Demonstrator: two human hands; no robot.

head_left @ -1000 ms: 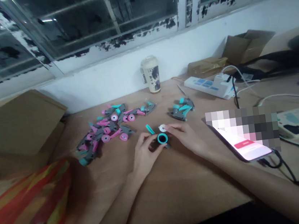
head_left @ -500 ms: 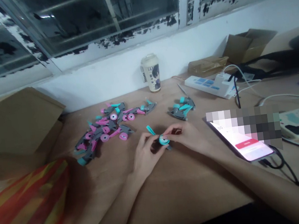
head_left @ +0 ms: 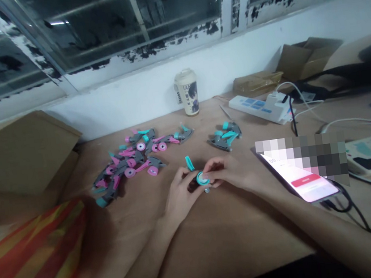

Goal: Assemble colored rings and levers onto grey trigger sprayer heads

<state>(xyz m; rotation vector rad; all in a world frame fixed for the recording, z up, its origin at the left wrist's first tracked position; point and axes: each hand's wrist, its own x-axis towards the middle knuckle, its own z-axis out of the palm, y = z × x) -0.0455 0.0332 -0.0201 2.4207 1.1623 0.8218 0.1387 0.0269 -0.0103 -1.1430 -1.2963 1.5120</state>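
A grey and turquoise trigger spray head is held between my hands, its round collar facing me with a white disc inside. My left hand is closed around its body, and the turquoise trigger sticks up above those fingers. On the collar, my right hand pinches the rim, thumb lying over the white disc. Fingers hide most of the grey body. Several pink and grey spray heads, some with turquoise parts, are heaped to the left. A small group of turquoise and grey spray heads lies beyond my right hand.
A lit phone lies beside my right forearm. Behind stand a printed coffee cup, a white power strip with cables, and cardboard boxes. At left are a large carton and a red-yellow striped bag.
The spray head has turned slightly and sits a little lower, its collar now facing more upward. My right thumb has moved onto the white disc.
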